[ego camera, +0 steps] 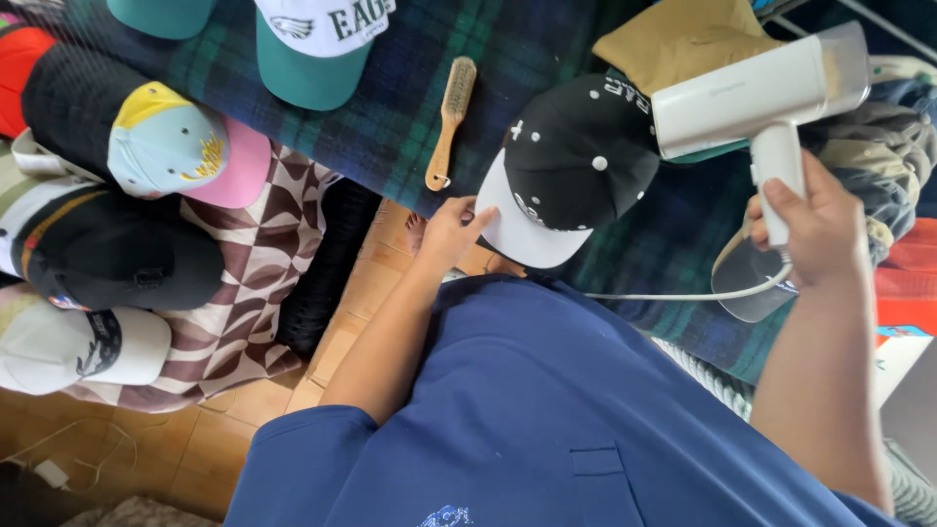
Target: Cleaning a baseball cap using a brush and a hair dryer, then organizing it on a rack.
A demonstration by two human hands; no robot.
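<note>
My left hand (451, 232) grips the white brim of a black cap (576, 161) dotted with white, which lies on a dark plaid blanket (410, 107). My right hand (815, 229) is closed around the handle of a white hair dryer (756, 88), held over the right side of the cap with its nozzle pointing right. The dryer's white cord (683, 295) runs left across my blue shirt.
A wooden brush (451, 117) lies on the blanket left of the cap. Several caps rest on the left, including a pink, blue and yellow one (181, 146), a black one (117, 259) and a white one (73, 346). A teal and white cap (317, 44) sits at the top. Tan fabric (683, 34) lies behind the dryer.
</note>
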